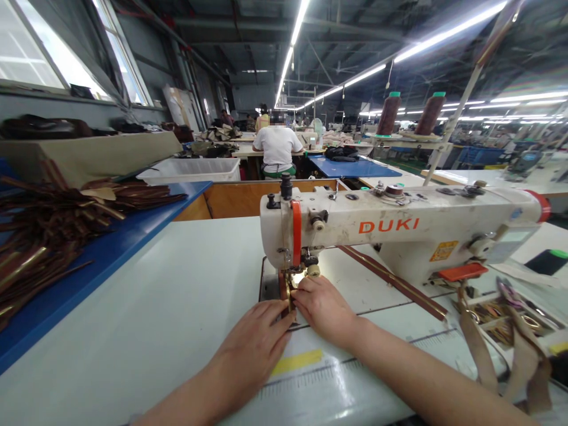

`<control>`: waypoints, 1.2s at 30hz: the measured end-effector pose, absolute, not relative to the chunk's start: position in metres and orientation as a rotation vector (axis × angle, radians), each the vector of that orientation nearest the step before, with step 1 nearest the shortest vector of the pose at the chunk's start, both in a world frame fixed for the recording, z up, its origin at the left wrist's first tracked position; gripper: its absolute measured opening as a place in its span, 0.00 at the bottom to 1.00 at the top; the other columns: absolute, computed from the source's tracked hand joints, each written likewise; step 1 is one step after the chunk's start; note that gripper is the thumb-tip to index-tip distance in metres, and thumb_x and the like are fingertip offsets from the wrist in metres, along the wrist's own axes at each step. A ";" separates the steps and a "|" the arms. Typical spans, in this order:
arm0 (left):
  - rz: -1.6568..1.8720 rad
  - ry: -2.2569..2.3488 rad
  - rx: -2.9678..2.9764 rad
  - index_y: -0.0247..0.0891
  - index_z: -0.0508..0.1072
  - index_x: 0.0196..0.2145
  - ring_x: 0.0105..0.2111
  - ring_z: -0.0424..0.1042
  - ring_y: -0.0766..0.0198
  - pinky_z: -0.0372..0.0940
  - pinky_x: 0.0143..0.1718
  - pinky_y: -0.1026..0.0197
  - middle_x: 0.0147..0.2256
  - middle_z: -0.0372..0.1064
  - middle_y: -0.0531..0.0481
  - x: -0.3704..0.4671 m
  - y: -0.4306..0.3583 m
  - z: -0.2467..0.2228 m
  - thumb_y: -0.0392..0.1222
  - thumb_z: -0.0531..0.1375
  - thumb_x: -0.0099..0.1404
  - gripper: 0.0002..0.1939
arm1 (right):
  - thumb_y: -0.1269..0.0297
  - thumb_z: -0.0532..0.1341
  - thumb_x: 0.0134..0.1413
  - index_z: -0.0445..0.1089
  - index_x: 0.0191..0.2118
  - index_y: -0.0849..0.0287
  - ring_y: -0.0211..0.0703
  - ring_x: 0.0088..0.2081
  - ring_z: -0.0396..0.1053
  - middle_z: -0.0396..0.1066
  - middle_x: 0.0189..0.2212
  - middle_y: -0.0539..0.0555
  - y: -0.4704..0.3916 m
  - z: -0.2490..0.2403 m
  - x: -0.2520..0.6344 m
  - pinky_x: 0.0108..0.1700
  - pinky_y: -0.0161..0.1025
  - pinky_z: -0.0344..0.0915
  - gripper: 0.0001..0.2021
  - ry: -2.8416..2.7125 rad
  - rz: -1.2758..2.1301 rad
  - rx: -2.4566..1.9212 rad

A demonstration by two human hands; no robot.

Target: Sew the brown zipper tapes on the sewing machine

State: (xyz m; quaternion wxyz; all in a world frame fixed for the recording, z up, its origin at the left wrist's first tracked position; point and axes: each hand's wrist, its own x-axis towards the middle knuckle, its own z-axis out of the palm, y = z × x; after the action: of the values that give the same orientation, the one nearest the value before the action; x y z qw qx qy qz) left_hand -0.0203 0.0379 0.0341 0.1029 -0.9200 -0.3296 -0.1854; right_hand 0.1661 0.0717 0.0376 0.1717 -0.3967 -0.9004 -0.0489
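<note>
A white sewing machine [337, 219] marked DUKI stands on the pale table, its needle area lit by a small lamp. Under the presser foot lies a narrow brown strip [284, 285] with a gold-coloured edge. My left hand [255, 337] rests at the near end of this strip, fingers together and pressed on it. From the right, my right hand [320, 306] pinches the strip close to the foot, fingers curled. A longer brown strip with a gold line [394, 281] runs beneath the machine arm toward the right.
Brown strips [57, 231] lie piled on a blue table [133, 236] at left. At right sits a tray [497, 322] of small parts with hanging straps. Two thread cones [389, 115] stand behind; a person in white [278, 147] sits ahead.
</note>
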 end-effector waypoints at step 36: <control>-0.525 -1.109 -2.668 0.32 0.71 0.49 0.48 0.72 0.59 0.69 0.51 0.53 0.48 0.74 0.44 -0.025 0.067 0.030 0.37 0.47 0.69 0.17 | 0.74 0.61 0.60 0.70 0.38 0.62 0.47 0.39 0.60 0.66 0.35 0.53 0.070 0.035 0.168 0.41 0.41 0.58 0.02 -2.552 -0.179 -1.094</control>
State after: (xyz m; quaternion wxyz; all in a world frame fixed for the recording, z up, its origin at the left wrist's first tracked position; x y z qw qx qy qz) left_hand -0.0250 0.0673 0.0304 0.1021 -0.9038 -0.3757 -0.1779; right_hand 0.1676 0.0704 0.0347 0.1789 -0.3868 -0.9024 -0.0631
